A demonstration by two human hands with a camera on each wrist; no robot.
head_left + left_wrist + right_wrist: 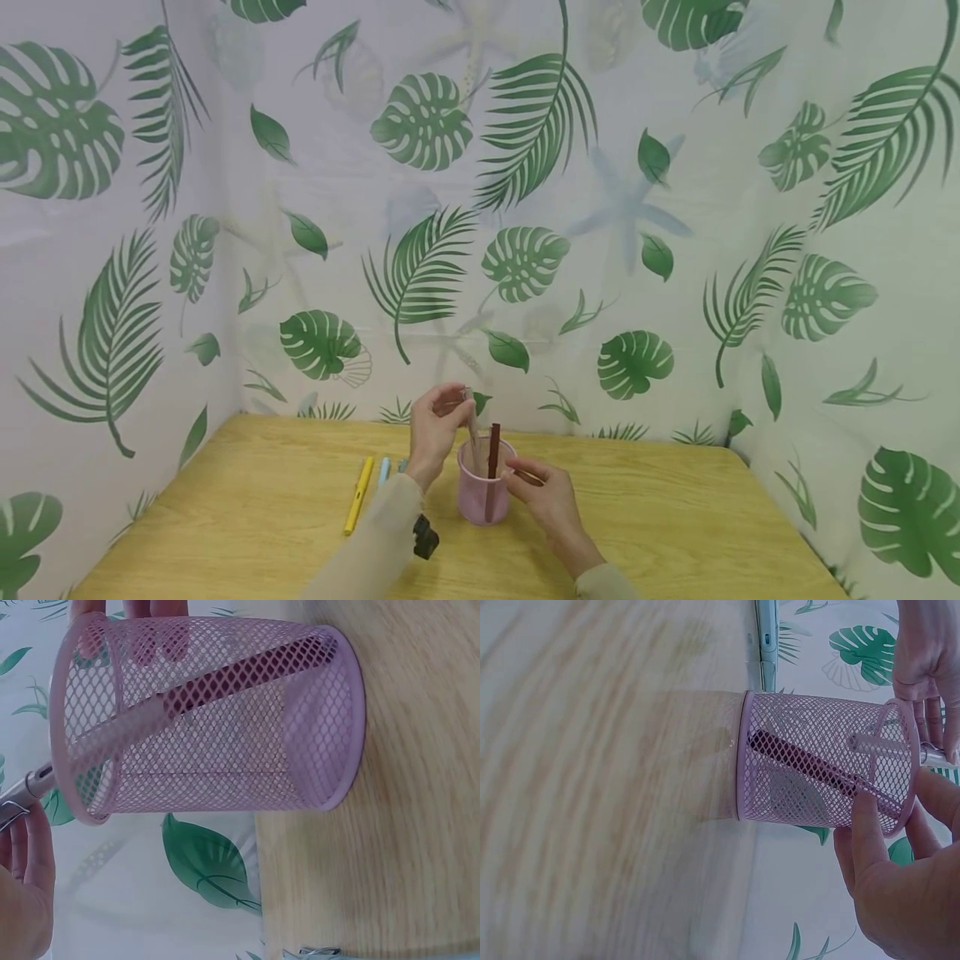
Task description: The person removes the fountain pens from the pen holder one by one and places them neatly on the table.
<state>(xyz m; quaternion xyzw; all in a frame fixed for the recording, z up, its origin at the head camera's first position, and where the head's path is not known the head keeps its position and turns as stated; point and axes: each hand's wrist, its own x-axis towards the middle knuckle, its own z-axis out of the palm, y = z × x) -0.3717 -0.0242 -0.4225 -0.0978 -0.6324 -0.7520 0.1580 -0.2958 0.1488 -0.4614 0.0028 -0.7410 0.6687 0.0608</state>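
Note:
A pink mesh pen holder (472, 502) stands upright on the wooden table. Inside it leans a dark red pen (493, 454), its top rising above the rim. My left hand (437, 429) pinches a silver pen (28, 789) by its upper end, and the lower part of that pen is inside the holder. At the holder's right side, my right hand (551, 504) grips the rim, with fingers (868, 832) against the mesh. In the right wrist view the silver pen's body (933, 756) shows just beyond the rim, near the left hand (926, 667).
Left of the holder lie a yellow pen (358, 496) and a light blue pen (385, 470). Another bluish pen (403, 465) is mostly hidden behind the left arm. Leaf-printed sheeting (540, 333) surrounds the table (660, 517) at the back and sides.

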